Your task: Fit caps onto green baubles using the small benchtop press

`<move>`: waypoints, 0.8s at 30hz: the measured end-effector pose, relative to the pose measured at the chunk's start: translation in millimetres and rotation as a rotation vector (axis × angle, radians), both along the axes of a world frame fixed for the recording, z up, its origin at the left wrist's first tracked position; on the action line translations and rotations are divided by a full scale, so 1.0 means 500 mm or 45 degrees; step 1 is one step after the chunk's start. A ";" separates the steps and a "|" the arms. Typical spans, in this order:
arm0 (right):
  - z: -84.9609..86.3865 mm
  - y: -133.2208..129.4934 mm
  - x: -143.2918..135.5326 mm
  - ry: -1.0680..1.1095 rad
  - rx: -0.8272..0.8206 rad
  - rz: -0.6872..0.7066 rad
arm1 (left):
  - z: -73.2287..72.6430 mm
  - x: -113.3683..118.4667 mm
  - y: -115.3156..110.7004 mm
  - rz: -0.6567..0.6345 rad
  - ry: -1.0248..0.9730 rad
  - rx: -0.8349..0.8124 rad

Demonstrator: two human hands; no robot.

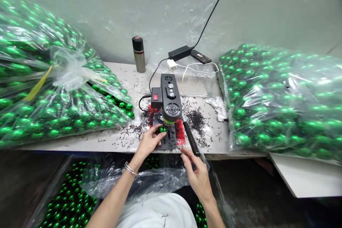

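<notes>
My left hand (149, 141) pinches a shiny green ball (162, 129) between thumb and fingers. The ball sits at the base plate (171, 141), below the head of a small black bench machine (171, 96) with vents, buttons and a red switch. Near the table's front edge is my right hand (196, 171), just below the machine's black lever handle (191, 138). Its thumb and fingertips are drawn together; whatever lies between them is too small to make out. Under the machine lies a red mat (180, 133), partly covered by the plate.
Large clear bags of green balls stand left (66, 110) and right (267, 103). Black shavings (196, 119) litter the table. Behind are a flask (139, 55), a power adapter (180, 52) and a white charger (171, 64). An open bag of balls (71, 192) sits below the table edge.
</notes>
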State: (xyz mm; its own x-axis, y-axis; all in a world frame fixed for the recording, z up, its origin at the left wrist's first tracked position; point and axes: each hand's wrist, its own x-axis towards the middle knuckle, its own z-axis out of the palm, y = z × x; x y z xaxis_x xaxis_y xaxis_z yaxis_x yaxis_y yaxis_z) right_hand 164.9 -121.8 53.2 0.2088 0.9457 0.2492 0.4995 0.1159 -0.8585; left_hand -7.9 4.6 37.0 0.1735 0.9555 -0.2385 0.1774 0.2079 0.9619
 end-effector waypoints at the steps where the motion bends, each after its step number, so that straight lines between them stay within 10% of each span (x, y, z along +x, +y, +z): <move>1: 0.000 -0.002 0.000 -0.006 0.010 0.001 | 0.000 0.000 0.000 -0.014 0.079 0.055; 11: 0.100 0.036 0.006 -0.259 0.695 -0.114 | -0.002 0.001 -0.010 -0.047 0.599 0.598; 16: 0.177 0.111 -0.019 -0.337 0.883 0.178 | -0.008 0.003 -0.010 -0.075 0.654 0.653; 24: 0.051 0.149 -0.057 -0.310 1.050 0.022 | -0.014 0.004 -0.011 -0.055 0.628 0.689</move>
